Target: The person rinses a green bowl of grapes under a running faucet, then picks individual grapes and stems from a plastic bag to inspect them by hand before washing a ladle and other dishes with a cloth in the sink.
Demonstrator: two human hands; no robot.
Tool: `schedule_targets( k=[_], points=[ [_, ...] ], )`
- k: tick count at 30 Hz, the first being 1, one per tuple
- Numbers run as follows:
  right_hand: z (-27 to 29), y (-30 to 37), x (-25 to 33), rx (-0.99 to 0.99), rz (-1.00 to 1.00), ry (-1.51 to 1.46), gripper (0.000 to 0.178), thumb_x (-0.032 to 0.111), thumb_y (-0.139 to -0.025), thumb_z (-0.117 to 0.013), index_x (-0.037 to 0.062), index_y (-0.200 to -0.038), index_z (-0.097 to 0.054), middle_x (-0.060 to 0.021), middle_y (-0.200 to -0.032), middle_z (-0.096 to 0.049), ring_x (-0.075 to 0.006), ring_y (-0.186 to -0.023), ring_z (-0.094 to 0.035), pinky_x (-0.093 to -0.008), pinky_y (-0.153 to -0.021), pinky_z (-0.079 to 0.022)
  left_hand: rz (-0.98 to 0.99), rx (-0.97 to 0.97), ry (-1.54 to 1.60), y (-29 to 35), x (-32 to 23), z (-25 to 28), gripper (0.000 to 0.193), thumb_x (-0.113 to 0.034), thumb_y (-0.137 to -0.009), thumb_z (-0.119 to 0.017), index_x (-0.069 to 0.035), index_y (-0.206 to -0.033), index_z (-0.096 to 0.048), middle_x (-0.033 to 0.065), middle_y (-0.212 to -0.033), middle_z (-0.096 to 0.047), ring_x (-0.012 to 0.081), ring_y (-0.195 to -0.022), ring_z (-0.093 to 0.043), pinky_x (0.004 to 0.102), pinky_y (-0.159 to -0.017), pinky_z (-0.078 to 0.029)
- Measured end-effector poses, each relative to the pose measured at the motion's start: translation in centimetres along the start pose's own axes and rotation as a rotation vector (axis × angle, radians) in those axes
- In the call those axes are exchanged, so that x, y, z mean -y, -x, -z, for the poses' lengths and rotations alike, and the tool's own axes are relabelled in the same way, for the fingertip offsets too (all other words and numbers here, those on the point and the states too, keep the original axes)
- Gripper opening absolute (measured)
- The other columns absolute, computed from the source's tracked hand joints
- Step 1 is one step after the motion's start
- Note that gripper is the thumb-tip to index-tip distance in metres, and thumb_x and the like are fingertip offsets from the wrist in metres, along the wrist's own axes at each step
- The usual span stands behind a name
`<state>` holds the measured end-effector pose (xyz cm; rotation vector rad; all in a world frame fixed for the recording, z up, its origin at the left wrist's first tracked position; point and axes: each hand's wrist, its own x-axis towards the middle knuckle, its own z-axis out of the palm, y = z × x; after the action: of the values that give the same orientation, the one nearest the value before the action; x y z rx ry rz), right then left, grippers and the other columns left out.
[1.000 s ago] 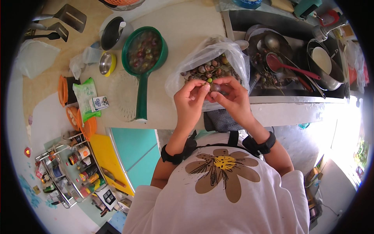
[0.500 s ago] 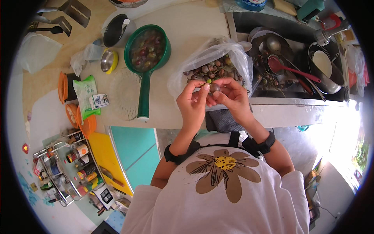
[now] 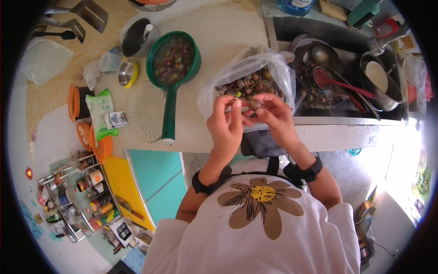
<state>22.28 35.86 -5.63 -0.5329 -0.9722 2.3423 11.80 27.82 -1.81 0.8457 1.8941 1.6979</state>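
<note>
Over the near edge of a white plastic bag (image 3: 212, 86), both hands are held close together. My right hand (image 3: 279, 119) pinches a reddish-purple grape (image 3: 255, 105) between thumb and fingers. Thumb and forefinger of my left hand (image 3: 226, 128) are closed on a small green grape stem (image 3: 237, 94), just left of the grape and apart from it. Inside the open bag lie loose grapes (image 3: 247, 82) with brownish stems. Left of the bag, a green long-handled scoop (image 3: 170, 102) holds many grapes, which look wet.
A clear ribbed glass plate (image 3: 145, 114) lies left of the scoop's handle, near a small yellow-rimmed bowl (image 3: 128, 73) and a green package (image 3: 101, 109). On the right, the sink (image 3: 310, 114) holds pans, a red ladle (image 3: 344, 84) and plant scraps.
My hands have drawn slightly apart. The green stem in my left hand has moved left, away from the grape in my right hand.
</note>
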Motion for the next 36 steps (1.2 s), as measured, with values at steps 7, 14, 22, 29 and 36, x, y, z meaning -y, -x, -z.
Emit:
schedule_targets(
  k=[7, 14, 22, 29, 36],
  points=[
    [0.4, 0.5, 0.5, 0.062, -0.02, -0.033, 0.035, 0.0, -0.08, -0.058, 0.0003, -0.115, -0.05, -0.0071, -0.104, -0.057, -0.0163, -0.091, -0.057, -0.0272, -0.073, -0.048, 0.193, 0.082, 0.295, -1.0, -0.6, 0.2, 0.014, -0.015, -0.09, -0.048, -0.002, -0.093, -0.046, 0.0089, -0.085, -0.058, 0.0107, -0.059, -0.055, 0.0219, -0.05, -0.046],
    [0.0, 1.2, 0.7, -0.007, 0.268, 0.803, 0.039, 0.005, -0.075, -0.067, 0.0027, -0.11, -0.052, -0.0039, -0.083, -0.054, -0.0084, -0.075, -0.052, -0.0213, -0.061, -0.044, 0.628, 0.11, 0.524, -0.8, 2.1, -1.3, 0.011, -0.019, -0.091, -0.045, -0.009, -0.086, -0.044, 0.0019, -0.075, -0.056, 0.0077, -0.062, -0.053, 0.0199, -0.046, -0.04],
    [1.3, 0.7, 1.6, -0.161, -0.006, 0.173, 0.016, 0.009, -0.086, -0.055, -0.0007, -0.098, -0.055, -0.0033, -0.079, -0.056, -0.0079, -0.06, -0.051, -0.0206, -0.049, -0.043, 0.174, 0.408, 0.073, -0.7, 1.0, -2.0, 0.011, -0.01, -0.084, -0.056, -0.003, -0.089, -0.05, 0.0049, -0.069, -0.058, 0.0089, -0.059, -0.054, 0.0233, -0.055, -0.044],
    [4.0, 1.3, 2.7, -0.343, 0.116, 0.293, 0.009, 0.006, -0.084, -0.056, -0.0001, -0.091, -0.057, -0.0024, -0.069, -0.056, -0.0077, -0.056, -0.051, -0.021, -0.051, -0.043, -0.018, 0.085, -0.307, -4.7, 0.7, 0.5, 0.016, -0.018, -0.08, -0.062, -0.003, -0.078, -0.055, 0.0055, -0.064, -0.058, 0.0112, -0.055, -0.054, 0.0255, -0.052, -0.043],
    [10.2, 3.6, 5.9, -0.52, 0.219, 0.579, 0.008, 0.007, -0.081, -0.059, 0.0027, -0.088, -0.059, 0.0008, -0.07, -0.056, -0.0046, -0.057, -0.049, -0.0172, -0.049, -0.038, -0.355, -0.372, -0.874, -14.6, 5.3, 10.2, 0.018, -0.021, -0.08, -0.06, -0.005, -0.086, -0.054, 0.0117, -0.076, -0.055, 0.0292, -0.065, -0.055, 0.0394, -0.06, -0.043]
  ],
)
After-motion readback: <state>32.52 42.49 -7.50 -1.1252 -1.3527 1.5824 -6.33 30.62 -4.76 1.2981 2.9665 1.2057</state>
